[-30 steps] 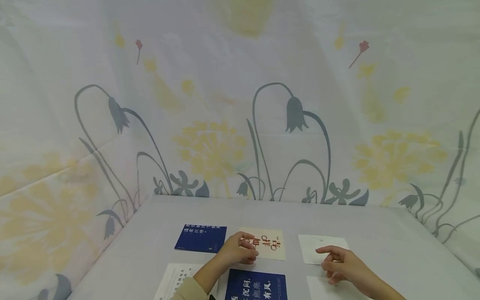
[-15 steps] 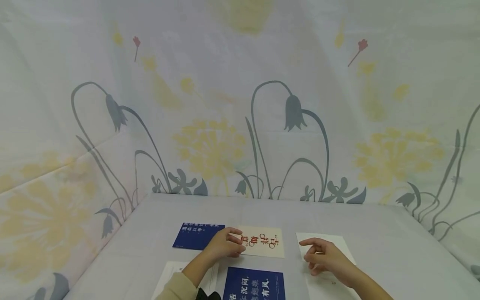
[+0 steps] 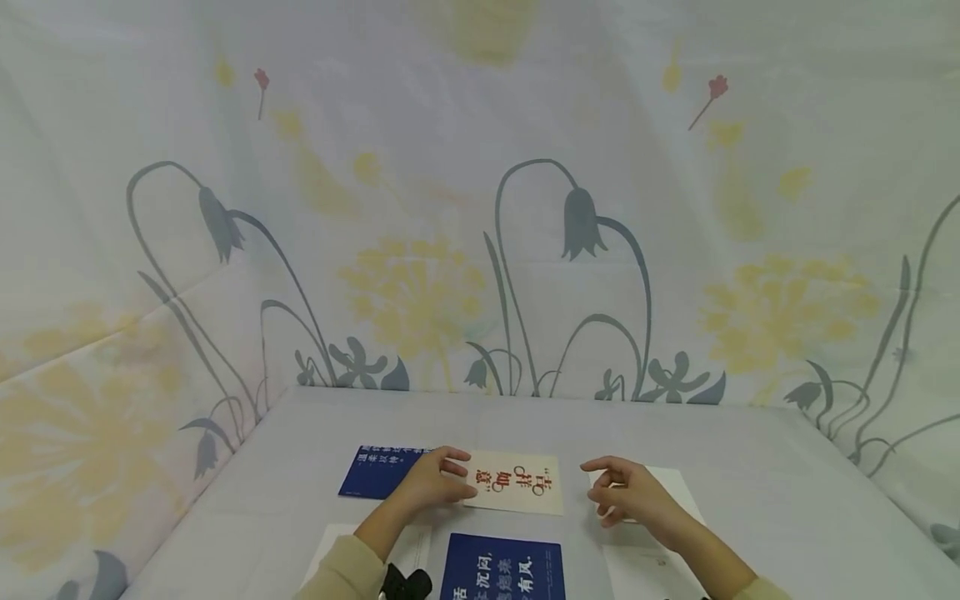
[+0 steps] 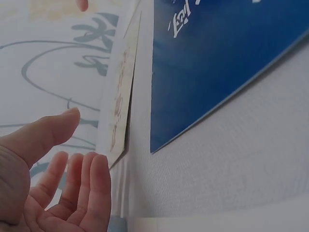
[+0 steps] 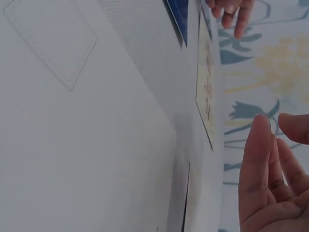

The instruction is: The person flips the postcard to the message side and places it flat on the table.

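Pale tabletop, flower-printed backdrop — left hand and right hand over cards, each grip loose.

Cream card seemingly in every view

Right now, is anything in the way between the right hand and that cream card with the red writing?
Nothing visible: in the head view, only pale table shows between the right hand and the cream card. The left hand is at that card's opposite edge, not between them.
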Motion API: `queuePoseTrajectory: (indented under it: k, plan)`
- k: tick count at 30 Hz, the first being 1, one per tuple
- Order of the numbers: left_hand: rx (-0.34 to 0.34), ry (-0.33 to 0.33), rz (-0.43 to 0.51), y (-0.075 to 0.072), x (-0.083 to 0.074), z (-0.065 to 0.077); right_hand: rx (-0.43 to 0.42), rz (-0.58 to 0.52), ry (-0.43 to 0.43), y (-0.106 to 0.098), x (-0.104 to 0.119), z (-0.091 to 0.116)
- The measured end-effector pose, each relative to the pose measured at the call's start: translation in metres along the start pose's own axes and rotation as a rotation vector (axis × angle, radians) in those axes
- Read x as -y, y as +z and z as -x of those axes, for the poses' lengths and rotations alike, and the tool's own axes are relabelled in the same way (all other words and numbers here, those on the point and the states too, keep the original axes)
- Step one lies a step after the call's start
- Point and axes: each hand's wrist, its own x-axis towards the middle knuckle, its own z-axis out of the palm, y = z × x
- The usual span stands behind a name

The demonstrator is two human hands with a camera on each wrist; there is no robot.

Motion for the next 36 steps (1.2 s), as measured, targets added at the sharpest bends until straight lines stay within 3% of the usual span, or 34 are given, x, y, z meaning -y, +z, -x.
queuePoseTrajectory:
  k: [10, 17, 29, 36]
  plan:
    - [-0.02, -0.04, -0.085, -0.003, 0.0, -0.006, -0.002, 0.024, -0.025, 0.01, 0.0, -0.015]
    - [-0.002, -0.017, -0.13, -0.006, 0.001, -0.011, -0.01, 0.03, -0.046, 0.021, 0.001, -0.027]
    - [0.07, 0.014, -0.207, -0.007, 0.002, -0.019, -0.134, 0.113, -0.019, 0.037, -0.003, -0.046]
    - [0.138, -0.002, -0.219, -0.01, 0.001, -0.021, -0.136, 0.179, 0.017, 0.039, -0.005, -0.051]
